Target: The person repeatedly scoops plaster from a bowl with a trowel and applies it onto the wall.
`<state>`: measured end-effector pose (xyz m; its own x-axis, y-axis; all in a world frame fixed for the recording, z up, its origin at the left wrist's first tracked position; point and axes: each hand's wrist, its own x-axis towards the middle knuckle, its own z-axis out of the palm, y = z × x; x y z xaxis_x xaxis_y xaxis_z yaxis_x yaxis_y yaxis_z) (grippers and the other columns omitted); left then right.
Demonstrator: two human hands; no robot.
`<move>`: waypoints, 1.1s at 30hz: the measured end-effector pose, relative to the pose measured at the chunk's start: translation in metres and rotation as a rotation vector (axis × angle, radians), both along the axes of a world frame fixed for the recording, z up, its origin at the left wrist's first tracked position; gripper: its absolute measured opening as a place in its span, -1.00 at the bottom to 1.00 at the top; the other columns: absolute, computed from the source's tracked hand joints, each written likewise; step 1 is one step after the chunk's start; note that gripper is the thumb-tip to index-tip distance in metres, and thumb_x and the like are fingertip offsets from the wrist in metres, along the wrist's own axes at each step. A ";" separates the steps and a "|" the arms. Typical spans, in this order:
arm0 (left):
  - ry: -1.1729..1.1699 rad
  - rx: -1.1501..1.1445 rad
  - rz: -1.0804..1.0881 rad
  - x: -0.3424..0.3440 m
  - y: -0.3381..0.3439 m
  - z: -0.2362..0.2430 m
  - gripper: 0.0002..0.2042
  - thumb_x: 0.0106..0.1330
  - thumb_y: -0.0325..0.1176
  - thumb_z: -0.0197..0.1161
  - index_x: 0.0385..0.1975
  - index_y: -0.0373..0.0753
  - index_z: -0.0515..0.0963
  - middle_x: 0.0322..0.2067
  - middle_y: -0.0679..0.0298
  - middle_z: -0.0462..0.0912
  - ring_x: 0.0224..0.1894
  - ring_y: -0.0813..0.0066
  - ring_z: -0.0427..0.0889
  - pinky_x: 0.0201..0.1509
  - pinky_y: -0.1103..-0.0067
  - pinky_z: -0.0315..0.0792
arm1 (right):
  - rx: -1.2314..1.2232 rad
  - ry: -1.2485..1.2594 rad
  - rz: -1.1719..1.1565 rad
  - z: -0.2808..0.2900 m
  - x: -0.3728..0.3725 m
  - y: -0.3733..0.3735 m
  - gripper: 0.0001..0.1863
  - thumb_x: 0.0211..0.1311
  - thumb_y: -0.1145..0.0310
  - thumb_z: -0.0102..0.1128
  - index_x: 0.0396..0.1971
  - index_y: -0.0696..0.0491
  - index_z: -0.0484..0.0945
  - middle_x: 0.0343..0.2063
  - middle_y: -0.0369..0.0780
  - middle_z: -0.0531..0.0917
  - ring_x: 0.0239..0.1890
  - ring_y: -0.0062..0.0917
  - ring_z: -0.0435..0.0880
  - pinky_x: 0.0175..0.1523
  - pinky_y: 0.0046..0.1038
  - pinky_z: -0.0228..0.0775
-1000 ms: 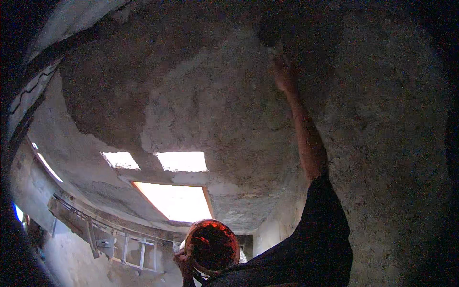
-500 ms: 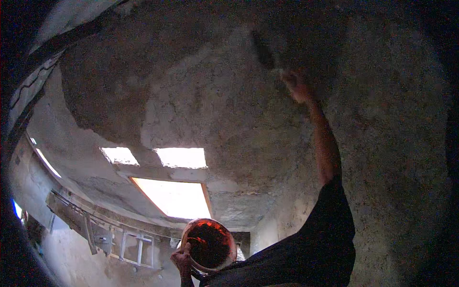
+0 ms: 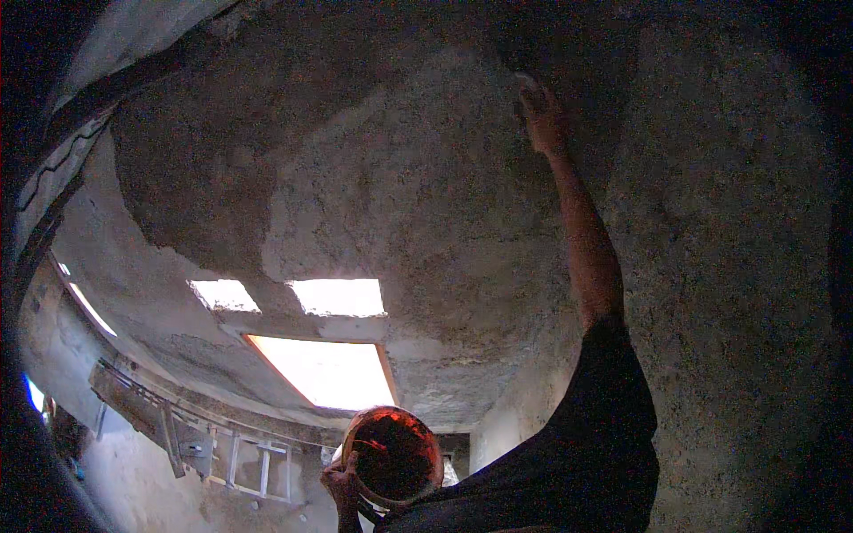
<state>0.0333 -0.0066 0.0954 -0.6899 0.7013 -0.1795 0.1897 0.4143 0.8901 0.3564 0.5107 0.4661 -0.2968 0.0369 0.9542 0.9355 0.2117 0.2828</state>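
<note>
The right hand (image 3: 545,124) is now raised higher in front of the dim wall (image 3: 426,195) than half a second ago; by this, the work seems to be carried back to the upper, darker part. A tool (image 3: 526,82) appears to be gripped there, its shape lost in gloom; whether the wall is touched cannot be told. Well below, the bucket (image 3: 384,415) is clasped at its side by the left hand (image 3: 340,480).

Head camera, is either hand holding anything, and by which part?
The left hand holds a bucket by the rim's left side. A pale thing shows at the right hand, too dark to tell what it is or how held.
</note>
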 end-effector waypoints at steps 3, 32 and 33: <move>0.075 0.018 0.041 -0.007 -0.004 -0.029 -0.64 0.00 -0.12 0.27 -0.74 -0.36 0.54 -0.87 0.34 0.35 -0.78 0.60 0.29 -0.64 0.54 0.16 | -0.358 0.428 0.200 0.009 -0.036 -0.018 -0.43 0.16 0.08 -0.01 0.13 0.01 0.16 -0.14 -0.04 0.48 -0.16 -0.22 0.50 -0.06 -0.27 0.34; 0.208 -0.044 0.103 -0.010 -0.012 -0.037 -0.63 -0.02 -0.15 0.30 -0.70 -0.42 0.51 -0.84 0.37 0.34 -0.73 0.60 0.28 -0.60 0.54 0.20 | -0.729 -0.038 0.398 -0.035 -0.085 -0.074 -0.49 0.21 0.11 -0.05 0.11 0.04 0.21 -0.05 -0.10 0.43 -0.05 -0.31 0.44 0.07 -0.31 0.22; 0.208 -0.039 0.094 -0.010 -0.010 -0.041 -0.63 -0.02 -0.15 0.30 -0.70 -0.42 0.51 -0.84 0.37 0.34 -0.73 0.60 0.28 -0.60 0.54 0.20 | -0.799 0.231 0.626 -0.036 -0.074 -0.061 -0.47 0.21 0.09 -0.07 0.11 0.04 0.19 -0.05 -0.12 0.43 -0.04 -0.32 0.43 0.10 -0.31 0.18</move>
<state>0.0237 -0.0166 0.0544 -0.7770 0.6274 -0.0516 0.3266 0.4719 0.8189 0.2824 0.4495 0.4304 -0.2937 0.5856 0.7555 0.6070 0.7248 -0.3258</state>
